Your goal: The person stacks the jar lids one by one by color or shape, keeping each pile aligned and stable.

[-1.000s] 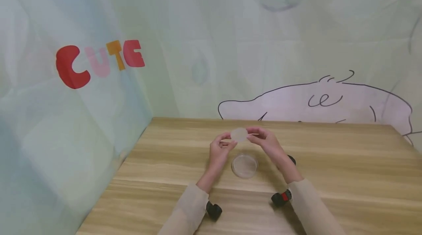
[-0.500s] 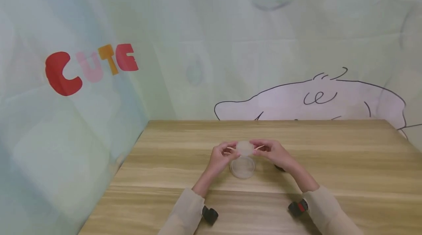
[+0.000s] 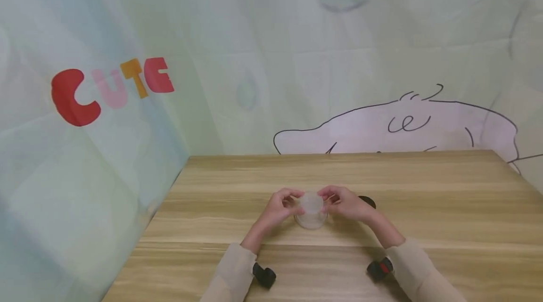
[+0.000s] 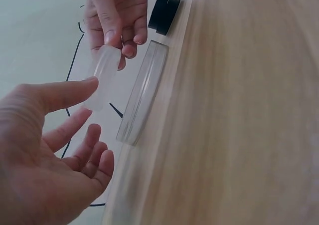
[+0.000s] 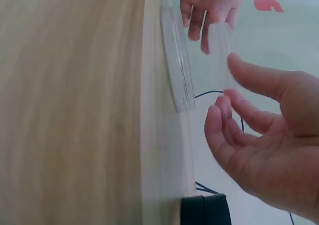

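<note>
Between both hands is a small, frosted, translucent round disc [image 3: 312,202] with a thick rim, held above the table. My left hand [image 3: 277,208] pinches its left edge between thumb and forefinger, the other fingers loosely bent in the left wrist view. On the opposite edge, the thumb and fingers of my right hand [image 3: 345,204] grip it likewise. A larger clear, shallow round dish, like a petri dish [image 3: 311,223], lies flat on the table just beneath, partly covered by the disc in the head view. Side-on, the left wrist view shows a gap between disc [image 4: 103,75] and dish [image 4: 143,93].
A black, short cylindrical object [image 3: 367,201] stands on the wooden table [image 3: 212,226] behind the right hand, partly hidden by it. A printed cloth [image 3: 237,57] hangs behind and to the left of the table. Black cameras [image 3: 264,275] are strapped at both wrists.
Both hands have lowered the frosted disc and brought it nearer, from beyond the clear dish to over its far part. The head view has shifted slightly.
</note>
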A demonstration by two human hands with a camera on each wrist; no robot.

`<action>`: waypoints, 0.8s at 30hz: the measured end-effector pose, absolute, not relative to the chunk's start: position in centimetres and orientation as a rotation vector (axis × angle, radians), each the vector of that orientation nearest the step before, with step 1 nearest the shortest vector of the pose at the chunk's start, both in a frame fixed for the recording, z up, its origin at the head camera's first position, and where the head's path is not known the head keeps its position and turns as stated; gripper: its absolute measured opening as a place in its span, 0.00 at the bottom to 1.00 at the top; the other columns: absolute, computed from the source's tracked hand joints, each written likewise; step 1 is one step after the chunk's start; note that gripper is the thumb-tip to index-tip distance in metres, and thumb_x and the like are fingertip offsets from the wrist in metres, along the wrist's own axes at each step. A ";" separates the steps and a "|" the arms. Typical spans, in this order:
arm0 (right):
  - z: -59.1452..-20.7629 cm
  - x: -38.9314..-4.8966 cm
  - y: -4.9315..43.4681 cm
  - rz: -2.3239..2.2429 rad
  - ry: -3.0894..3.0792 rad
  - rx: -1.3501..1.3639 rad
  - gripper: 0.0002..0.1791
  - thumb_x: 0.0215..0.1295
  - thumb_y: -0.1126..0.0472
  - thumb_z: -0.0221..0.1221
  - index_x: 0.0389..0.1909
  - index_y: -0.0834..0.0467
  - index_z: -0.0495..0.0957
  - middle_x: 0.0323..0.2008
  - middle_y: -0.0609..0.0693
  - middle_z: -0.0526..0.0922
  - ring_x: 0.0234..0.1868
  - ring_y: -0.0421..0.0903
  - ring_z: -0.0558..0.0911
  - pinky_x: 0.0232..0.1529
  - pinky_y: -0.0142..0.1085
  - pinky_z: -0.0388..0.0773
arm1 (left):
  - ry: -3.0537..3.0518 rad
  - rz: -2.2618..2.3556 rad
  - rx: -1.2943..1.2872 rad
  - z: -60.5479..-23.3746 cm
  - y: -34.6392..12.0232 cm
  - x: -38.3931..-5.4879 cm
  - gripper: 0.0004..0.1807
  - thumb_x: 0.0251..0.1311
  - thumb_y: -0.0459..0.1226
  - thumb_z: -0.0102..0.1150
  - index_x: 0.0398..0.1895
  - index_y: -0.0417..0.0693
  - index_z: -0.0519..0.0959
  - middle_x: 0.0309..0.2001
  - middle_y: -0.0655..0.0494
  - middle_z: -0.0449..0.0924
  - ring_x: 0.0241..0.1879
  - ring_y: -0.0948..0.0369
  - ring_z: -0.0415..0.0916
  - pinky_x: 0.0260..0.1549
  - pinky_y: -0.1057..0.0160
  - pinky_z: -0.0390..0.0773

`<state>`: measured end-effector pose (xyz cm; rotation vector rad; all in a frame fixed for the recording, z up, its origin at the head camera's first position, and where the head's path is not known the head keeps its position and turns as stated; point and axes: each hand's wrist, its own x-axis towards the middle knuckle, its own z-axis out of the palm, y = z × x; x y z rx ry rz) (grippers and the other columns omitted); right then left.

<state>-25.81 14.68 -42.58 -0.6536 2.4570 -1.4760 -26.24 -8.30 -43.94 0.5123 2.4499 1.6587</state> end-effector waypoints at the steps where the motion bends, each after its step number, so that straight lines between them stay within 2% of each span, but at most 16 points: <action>1: -42.7 -25.8 14.6 -1.473 2.457 -0.656 0.21 0.61 0.68 0.63 0.52 0.72 0.73 0.44 0.64 0.79 0.44 0.48 0.77 0.44 0.35 0.77 | 2.453 1.645 0.506 -44.0 -8.4 -26.2 0.20 0.54 0.32 0.67 0.51 0.37 0.79 0.52 0.41 0.78 0.50 0.51 0.72 0.48 0.61 0.73; 10: -43.3 -25.8 14.2 -1.423 2.454 -0.596 0.20 0.62 0.66 0.63 0.53 0.68 0.73 0.50 0.62 0.78 0.49 0.52 0.74 0.49 0.42 0.72 | 2.425 1.623 0.490 -44.7 -8.6 -26.3 0.21 0.50 0.30 0.68 0.50 0.35 0.78 0.51 0.39 0.75 0.49 0.52 0.69 0.46 0.63 0.68; 18: -43.1 -25.4 13.9 -1.376 2.448 -0.639 0.21 0.60 0.67 0.63 0.53 0.71 0.73 0.47 0.62 0.78 0.46 0.49 0.74 0.45 0.35 0.69 | 2.455 1.579 0.549 -45.2 -8.6 -26.5 0.20 0.49 0.29 0.69 0.48 0.35 0.79 0.47 0.41 0.74 0.45 0.56 0.65 0.43 0.65 0.64; 24: -43.2 -25.5 14.1 -1.350 2.452 -0.625 0.22 0.60 0.67 0.63 0.53 0.72 0.73 0.48 0.63 0.79 0.47 0.51 0.76 0.44 0.35 0.72 | 2.464 1.554 0.611 -45.2 -8.5 -26.7 0.20 0.48 0.29 0.70 0.47 0.34 0.80 0.46 0.41 0.74 0.43 0.59 0.64 0.41 0.67 0.63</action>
